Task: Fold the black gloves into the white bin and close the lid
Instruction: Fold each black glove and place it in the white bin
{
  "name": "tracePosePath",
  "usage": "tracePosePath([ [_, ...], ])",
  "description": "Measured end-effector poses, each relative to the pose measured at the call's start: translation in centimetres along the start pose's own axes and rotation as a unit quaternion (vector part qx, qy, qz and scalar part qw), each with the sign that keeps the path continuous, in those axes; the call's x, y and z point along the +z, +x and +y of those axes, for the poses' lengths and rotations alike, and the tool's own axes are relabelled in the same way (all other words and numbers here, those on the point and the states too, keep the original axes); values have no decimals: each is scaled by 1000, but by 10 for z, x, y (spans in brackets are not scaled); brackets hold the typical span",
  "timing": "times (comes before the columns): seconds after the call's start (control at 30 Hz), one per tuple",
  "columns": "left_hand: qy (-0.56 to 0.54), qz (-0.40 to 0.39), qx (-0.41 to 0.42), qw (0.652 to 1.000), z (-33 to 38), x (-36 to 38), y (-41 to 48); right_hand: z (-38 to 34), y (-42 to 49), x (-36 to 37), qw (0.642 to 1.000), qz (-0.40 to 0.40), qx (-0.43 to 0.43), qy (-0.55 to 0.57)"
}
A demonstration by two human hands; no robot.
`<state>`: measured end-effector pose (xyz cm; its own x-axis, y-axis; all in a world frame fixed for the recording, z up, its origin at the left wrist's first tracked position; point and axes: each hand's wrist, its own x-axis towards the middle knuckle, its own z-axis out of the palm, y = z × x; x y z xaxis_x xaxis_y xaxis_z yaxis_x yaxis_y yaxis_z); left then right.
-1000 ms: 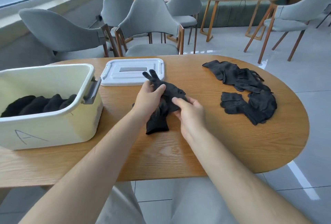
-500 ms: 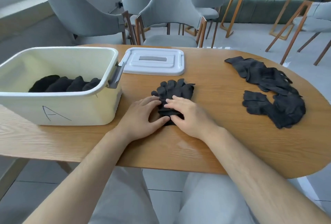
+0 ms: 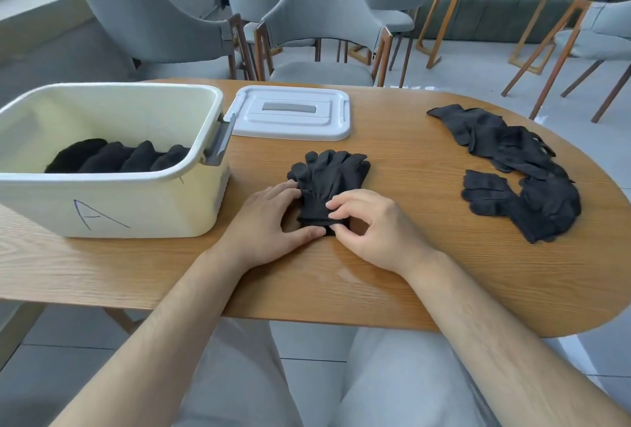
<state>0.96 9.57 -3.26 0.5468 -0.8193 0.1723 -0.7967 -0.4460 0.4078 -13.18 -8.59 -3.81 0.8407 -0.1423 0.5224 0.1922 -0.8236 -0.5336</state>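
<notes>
A: Your right hand pinches the near hem of the glove pair between thumb and curled forefinger. Your left hand lies against the cuff's left side, fingers fairly straight and thumb along the hem.

B: The pair itself lies flat on the surface, about midway along it and nearer the near edge than the far one. Its fingertips point away from you, and it is close to the white bin without touching it.

A: I'd judge you're at the very start of a fold — the two gloves are stacked and squared, but nothing is turned over yet.

B: So the next move calls for bringing the cuff over toward the fingertips with both layers kept together. Then carry the bundle left over the rim and set it beside the folded gloves lined up in the bin.

A: You're not near the end, I think. The loose gloves are heaped at the right end of the surface, and the lid lies flat by the far edge, just right of the bin — it goes on last.
</notes>
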Motion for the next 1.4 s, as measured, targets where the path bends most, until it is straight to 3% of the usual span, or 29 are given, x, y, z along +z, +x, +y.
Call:
tracePosePath([
  [0.37,-95,40,-4,995,-3,3,-3,2,-1,-7,997,-69,17,-4],
  [0.5,-31,86,114,989,-3,3,-5,2,0,-6,998,-42,46,-4],
  [0.57,-9,73,169,983,-2,3,-3,4,3,-2,995,35,85,-30],
  [0.63,-16,44,167,985,-4,5,-2,8,10,1,977,83,184,-69],
  [0.73,-26,33,158,986,-4,6,0,12,24,-4,941,35,323,-92],
  [0.83,-35,31,161,986,-4,5,1,13,38,-5,932,14,359,-58],
  [1.0,-40,47,169,984,-4,7,1,15,46,3,947,42,319,17],
  [1.2,-27,77,192,978,-2,8,-1,14,51,16,975,57,140,-161],
  [1.27,-29,80,196,977,-1,8,-1,8,64,20,977,26,108,-181],
  [1.4,-56,93,206,973,-1,10,-1,0,95,34,971,-73,155,-168],
])
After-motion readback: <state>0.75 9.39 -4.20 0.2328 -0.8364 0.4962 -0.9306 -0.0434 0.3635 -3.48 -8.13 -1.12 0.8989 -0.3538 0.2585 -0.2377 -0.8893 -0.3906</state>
